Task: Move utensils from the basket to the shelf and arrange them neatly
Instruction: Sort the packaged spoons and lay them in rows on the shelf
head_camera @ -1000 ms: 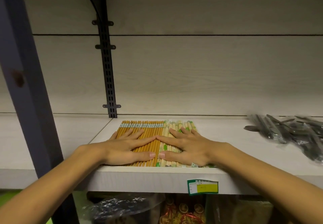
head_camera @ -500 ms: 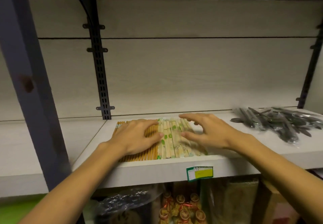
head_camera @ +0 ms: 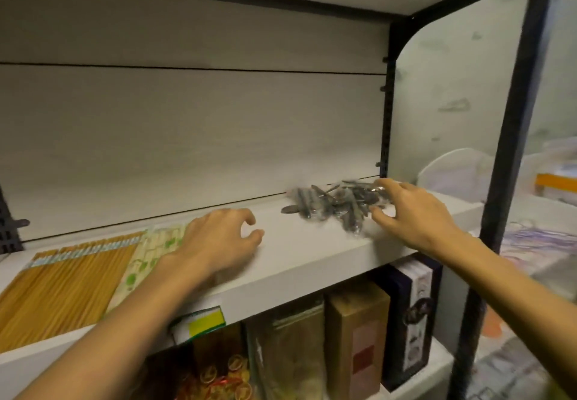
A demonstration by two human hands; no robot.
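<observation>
Two bare hands over white shelf (head_camera: 299,253): left hand (head_camera: 218,243) hovering mid-shelf, fingers loosely curled, holding nothing, just right of chopstick rows. Right hand (head_camera: 412,215) at right end, fingers spread and touching blurred pile of bagged metal spoons (head_camera: 334,204) lying far right near back panel; firm grip cannot tell. Brown chopsticks (head_camera: 65,284) and green-patterned chopsticks (head_camera: 150,256) flat side by side at left; boxes (head_camera: 359,337) on lower shelf.

Your view is dim and warm, with soft shadows under the shelf (head_camera: 299,253). Motion blur smears the spoons (head_camera: 337,204) and both arms, and wide-angle distortion bends the frame edges.
</observation>
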